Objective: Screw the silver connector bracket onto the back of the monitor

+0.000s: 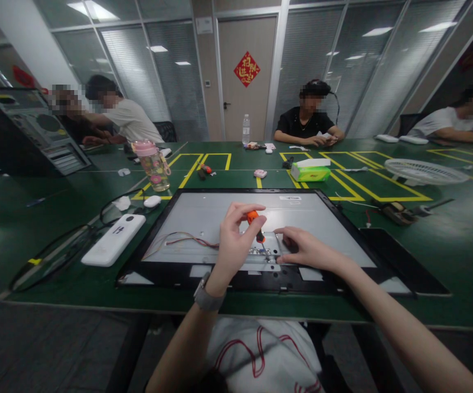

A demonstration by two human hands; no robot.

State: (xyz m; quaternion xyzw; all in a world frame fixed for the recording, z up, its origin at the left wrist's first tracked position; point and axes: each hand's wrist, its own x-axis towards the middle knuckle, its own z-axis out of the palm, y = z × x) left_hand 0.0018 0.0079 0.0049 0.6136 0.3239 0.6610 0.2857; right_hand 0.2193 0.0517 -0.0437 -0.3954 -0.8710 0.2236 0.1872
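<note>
My left hand [236,234], with a grey watch on its wrist, grips a screwdriver [253,217] with an orange and black handle. The screwdriver points down, its shaft reaching a small metal plate [272,252] on the back of a flat screen panel [228,210]. My right hand [305,250] holds the right side of that plate between thumb and curled fingers. Thin coloured wires [191,240] run across the panel from the left toward the plate; my left hand hides part of them. Whether the tip sits in a screw is too small to tell.
Left of the panel lie a white power bank [113,240] and a black cable [48,273]; a pink-lidded bottle [152,166] stands behind. A black slab [403,259] and a power tool [400,213] lie right. Beyond are a green tissue pack [310,172] and several seated people.
</note>
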